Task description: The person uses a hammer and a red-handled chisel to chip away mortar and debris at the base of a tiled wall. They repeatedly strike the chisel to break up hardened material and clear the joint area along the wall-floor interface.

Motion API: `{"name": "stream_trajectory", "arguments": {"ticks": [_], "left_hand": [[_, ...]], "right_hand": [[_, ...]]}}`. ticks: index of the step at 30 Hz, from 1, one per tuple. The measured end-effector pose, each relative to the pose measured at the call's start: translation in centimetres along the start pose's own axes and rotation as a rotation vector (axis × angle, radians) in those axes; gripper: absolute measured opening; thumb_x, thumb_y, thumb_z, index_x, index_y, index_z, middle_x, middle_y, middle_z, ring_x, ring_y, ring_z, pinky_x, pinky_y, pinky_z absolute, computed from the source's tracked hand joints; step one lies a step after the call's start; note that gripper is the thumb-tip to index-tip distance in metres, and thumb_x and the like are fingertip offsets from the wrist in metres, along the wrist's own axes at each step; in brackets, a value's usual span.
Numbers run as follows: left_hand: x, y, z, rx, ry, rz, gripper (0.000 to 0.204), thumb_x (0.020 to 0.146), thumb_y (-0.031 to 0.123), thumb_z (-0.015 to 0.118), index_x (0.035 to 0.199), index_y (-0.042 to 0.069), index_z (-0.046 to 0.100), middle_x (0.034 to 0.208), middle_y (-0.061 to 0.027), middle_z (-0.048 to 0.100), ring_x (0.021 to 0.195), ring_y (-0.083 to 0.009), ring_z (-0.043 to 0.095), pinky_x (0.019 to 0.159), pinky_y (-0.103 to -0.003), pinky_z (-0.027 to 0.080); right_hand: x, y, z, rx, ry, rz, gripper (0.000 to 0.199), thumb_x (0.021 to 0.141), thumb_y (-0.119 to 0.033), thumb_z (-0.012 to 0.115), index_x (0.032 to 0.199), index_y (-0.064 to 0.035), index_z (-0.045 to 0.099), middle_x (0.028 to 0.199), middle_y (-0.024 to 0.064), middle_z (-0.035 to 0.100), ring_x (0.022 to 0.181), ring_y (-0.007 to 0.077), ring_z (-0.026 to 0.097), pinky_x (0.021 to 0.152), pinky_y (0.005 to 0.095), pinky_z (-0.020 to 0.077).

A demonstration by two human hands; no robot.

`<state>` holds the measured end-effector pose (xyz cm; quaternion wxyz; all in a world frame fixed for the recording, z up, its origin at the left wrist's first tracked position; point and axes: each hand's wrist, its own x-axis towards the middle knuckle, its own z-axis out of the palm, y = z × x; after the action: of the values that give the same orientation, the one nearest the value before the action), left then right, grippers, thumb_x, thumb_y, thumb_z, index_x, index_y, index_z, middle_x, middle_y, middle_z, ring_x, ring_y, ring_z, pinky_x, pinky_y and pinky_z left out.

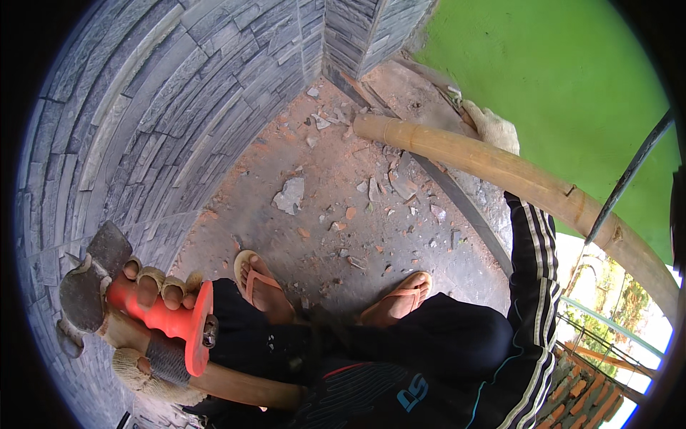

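Underfoot, rubble-strewn floor (321, 207), grey stone wall (164, 107); left hand (153, 300) grips orange-handled hammer (161, 314), right hand (493, 129) clasps bamboo pole (514, 179).

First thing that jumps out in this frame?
The orange-handled hammer at lower left, gripped in the gloved left hand against the grey stone-clad wall. At upper right the gloved right hand rests on a thick bamboo pole before a bright green wall.

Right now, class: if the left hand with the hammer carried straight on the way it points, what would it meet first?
The left hand holds the orange-handled hammer, whose head points at the grey stone-clad wall; it would probably meet that first, though depth is unclear.
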<state>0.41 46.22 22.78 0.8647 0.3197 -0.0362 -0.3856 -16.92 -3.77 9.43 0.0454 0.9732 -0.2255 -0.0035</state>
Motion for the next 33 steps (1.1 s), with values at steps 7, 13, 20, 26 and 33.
{"name": "stream_trajectory", "arguments": {"ticks": [7, 13, 20, 26, 33], "left_hand": [[1.3, -0.1, -2.2, -0.019, -0.224, -0.058, 0.097, 0.055, 0.0, 0.083, 0.134, 0.011, 0.028, 0.111, -0.0026, 0.052, 0.116, -0.0286, 0.051, 0.11, -0.048, 0.028], [0.3, 0.3, -1.3, 0.03, -0.092, -0.036, 0.096, 0.054, 0.004, 0.083, 0.133, 0.011, 0.03, 0.112, -0.0026, 0.052, 0.115, -0.0283, 0.051, 0.111, -0.049, 0.027], [0.1, -0.4, 1.6, 0.043, 0.096, 0.067, 0.082, 0.063, 0.004, 0.075, 0.132, 0.0, 0.03, 0.112, -0.0123, 0.049, 0.111, -0.0305, 0.049, 0.106, -0.043, 0.042], [0.0, -0.8, 1.4, 0.054, 0.048, 0.039, 0.084, 0.063, 0.006, 0.076, 0.134, 0.002, 0.029, 0.114, -0.011, 0.05, 0.113, -0.0311, 0.049, 0.107, -0.045, 0.039], [0.3, -0.8, 0.6, 0.053, -0.004, 0.016, 0.082, 0.066, 0.009, 0.075, 0.135, 0.006, 0.031, 0.116, -0.0092, 0.052, 0.112, -0.0313, 0.05, 0.113, -0.051, 0.028]], "right_hand": [[-0.2, -1.1, 1.0, 0.439, -0.104, -0.138, 0.035, 0.091, -0.022, 0.061, 0.124, -0.0127, 0.059, 0.099, 0.0174, 0.066, 0.091, 0.0361, 0.064, 0.082, 0.0432, 0.0513], [-5.6, -1.4, 0.6, 0.499, 0.085, -0.121, 0.034, 0.089, -0.024, 0.063, 0.121, -0.0119, 0.062, 0.102, 0.0171, 0.066, 0.094, 0.0361, 0.064, 0.083, 0.0437, 0.0505], [-7.6, -4.4, 4.9, 0.222, 0.083, 0.029, 0.036, 0.087, -0.03, 0.066, 0.117, -0.0112, 0.065, 0.107, 0.0161, 0.067, 0.099, 0.0364, 0.063, 0.087, 0.046, 0.0485], [-6.5, -3.8, 5.9, 0.184, 0.117, 0.027, 0.038, 0.085, -0.03, 0.068, 0.118, -0.0111, 0.065, 0.107, 0.0149, 0.068, 0.1, 0.0349, 0.063, 0.087, 0.0448, 0.049], [-8.6, -1.6, 0.8, 0.757, 0.039, 0.024, 0.04, 0.081, -0.018, 0.073, 0.119, -0.0073, 0.064, 0.11, 0.0142, 0.068, 0.104, 0.0292, 0.064, 0.087, 0.0399, 0.0502]]}}
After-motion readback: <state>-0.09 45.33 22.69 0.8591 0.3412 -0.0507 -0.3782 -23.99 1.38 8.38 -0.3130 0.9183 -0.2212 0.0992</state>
